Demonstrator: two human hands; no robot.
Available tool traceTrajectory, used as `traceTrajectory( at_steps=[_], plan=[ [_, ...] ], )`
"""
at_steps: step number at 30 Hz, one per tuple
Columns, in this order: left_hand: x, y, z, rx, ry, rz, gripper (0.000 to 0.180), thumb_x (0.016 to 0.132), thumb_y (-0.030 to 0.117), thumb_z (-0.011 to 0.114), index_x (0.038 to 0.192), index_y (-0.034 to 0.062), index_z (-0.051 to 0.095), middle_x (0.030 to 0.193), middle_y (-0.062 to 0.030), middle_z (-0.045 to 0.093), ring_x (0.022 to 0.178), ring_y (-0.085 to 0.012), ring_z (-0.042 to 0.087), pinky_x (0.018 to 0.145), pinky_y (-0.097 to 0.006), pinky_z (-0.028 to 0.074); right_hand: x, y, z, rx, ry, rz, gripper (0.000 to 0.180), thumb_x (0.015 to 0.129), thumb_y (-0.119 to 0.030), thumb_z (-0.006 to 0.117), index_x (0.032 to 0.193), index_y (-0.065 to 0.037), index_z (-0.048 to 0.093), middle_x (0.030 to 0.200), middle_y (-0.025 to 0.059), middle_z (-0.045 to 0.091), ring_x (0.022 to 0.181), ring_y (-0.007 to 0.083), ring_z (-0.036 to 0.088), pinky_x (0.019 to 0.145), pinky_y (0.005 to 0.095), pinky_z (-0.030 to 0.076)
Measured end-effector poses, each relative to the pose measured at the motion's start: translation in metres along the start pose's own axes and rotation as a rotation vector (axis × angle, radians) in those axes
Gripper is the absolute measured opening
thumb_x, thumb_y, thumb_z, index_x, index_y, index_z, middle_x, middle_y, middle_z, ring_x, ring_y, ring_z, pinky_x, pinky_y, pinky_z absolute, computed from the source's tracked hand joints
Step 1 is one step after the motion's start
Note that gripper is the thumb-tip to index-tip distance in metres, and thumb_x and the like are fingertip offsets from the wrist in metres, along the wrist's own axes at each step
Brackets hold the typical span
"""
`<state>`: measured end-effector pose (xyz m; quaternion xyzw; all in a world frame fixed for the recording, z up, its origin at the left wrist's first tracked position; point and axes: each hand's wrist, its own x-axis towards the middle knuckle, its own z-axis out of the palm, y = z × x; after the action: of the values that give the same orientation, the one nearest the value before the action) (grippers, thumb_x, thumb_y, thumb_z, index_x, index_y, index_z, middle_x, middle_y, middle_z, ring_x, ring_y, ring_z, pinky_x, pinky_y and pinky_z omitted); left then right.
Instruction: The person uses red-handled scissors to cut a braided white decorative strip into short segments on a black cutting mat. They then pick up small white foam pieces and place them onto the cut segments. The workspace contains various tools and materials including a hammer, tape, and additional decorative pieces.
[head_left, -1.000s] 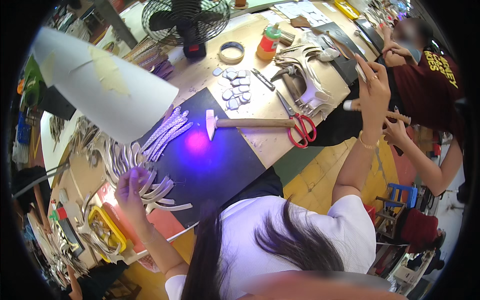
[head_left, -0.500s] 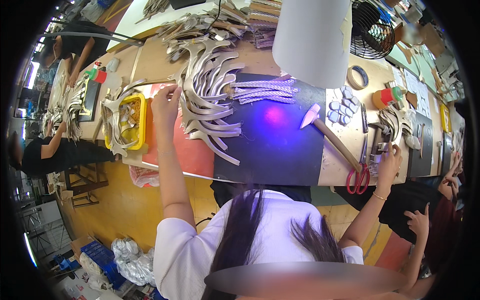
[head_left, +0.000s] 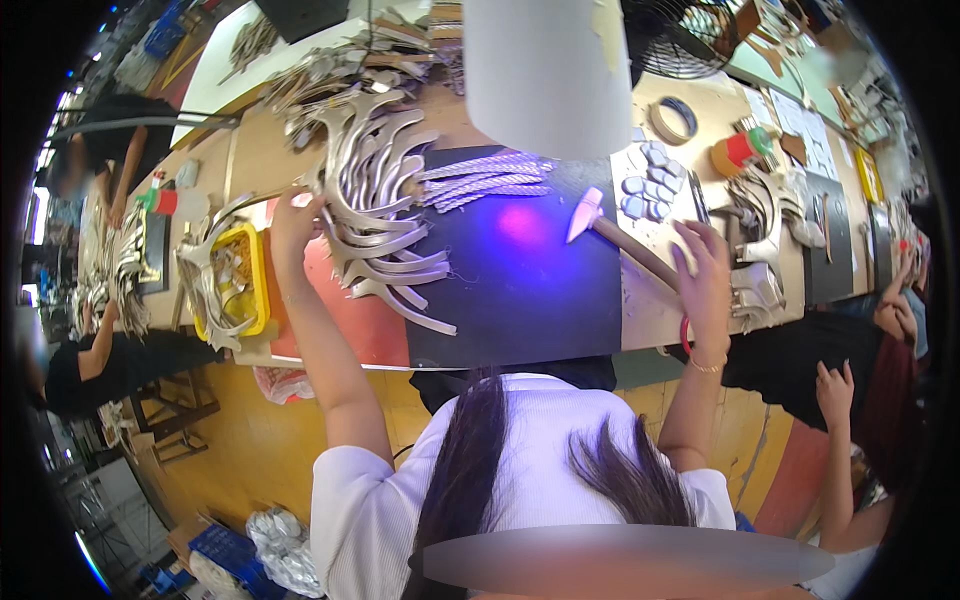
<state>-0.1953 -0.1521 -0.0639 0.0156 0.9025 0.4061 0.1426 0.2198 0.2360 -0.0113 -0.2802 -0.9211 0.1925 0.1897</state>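
My left hand point(head_left: 297, 222) is at the left edge of a pile of metallic straps point(head_left: 385, 245), fingers bent together as in a pinch. Whatever is between those fingertips, if anything, is hidden. Over the handle end of a hammer point(head_left: 640, 254) hovers my right hand point(head_left: 706, 275), its fingers curved and apart with nothing seen in them. The hammer lies slantwise, its pale head on the black mat point(head_left: 500, 300). Beneath my right hand, red-handled scissors point(head_left: 685, 335) are mostly covered. Braided purple-lit strips point(head_left: 485, 180) lie beside the strap pile.
Small grey-blue pads point(head_left: 650, 190) lie beyond the hammer. More metallic straps point(head_left: 765, 230), a tape roll point(head_left: 673, 119) and a red-and-green bottle point(head_left: 740, 152) stand to the right. A yellow tray point(head_left: 262, 285) is at left. A white lamp-like cylinder point(head_left: 545, 75) hangs overhead. Co-workers sit on both sides.
My right hand has moved left from the straps on the right to above the hammer handle and scissors. My left hand stays by the strap pile. The whole view has shifted slightly.
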Motion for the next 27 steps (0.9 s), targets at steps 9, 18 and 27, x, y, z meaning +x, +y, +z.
traceTrajectory(
  at_steps=[9,18,27],
  plan=[
    [-0.096,0.057,-0.034,-0.753,0.067,0.327,0.039,0.094,0.008,0.065,0.130,-0.0003,0.052,0.090,-0.0042,0.065,0.073,-0.0075,0.061,0.059,-0.020,0.048,0.065,-0.057,0.099,0.155,-0.067,-0.301,0.023,0.082,-0.017,0.071,0.104,-0.009,0.071,0.101,0.0051,0.063,0.101,0.0251,0.057,0.089,0.0385,0.044],
    [-0.196,0.063,0.016,-1.052,-0.257,0.402,0.026,0.098,0.009,0.059,0.122,0.0000,0.057,0.099,-0.0065,0.065,0.081,-0.0136,0.065,0.064,-0.025,0.057,0.079,-0.073,0.118,-0.017,-0.217,-0.297,0.022,0.082,-0.025,0.073,0.100,-0.012,0.069,0.098,0.0030,0.062,0.105,0.0242,0.056,0.095,0.0476,0.037],
    [-0.182,0.054,0.086,0.262,-0.011,0.217,0.047,0.092,0.016,0.068,0.136,0.0088,0.054,0.089,-0.0082,0.060,0.063,-0.0090,0.061,0.052,-0.028,0.047,0.085,-0.068,0.087,0.557,-0.540,-0.042,0.022,0.087,-0.021,0.071,0.098,-0.002,0.068,0.081,0.0052,0.069,0.071,0.0124,0.062,0.069,0.0274,0.051]
  ],
)
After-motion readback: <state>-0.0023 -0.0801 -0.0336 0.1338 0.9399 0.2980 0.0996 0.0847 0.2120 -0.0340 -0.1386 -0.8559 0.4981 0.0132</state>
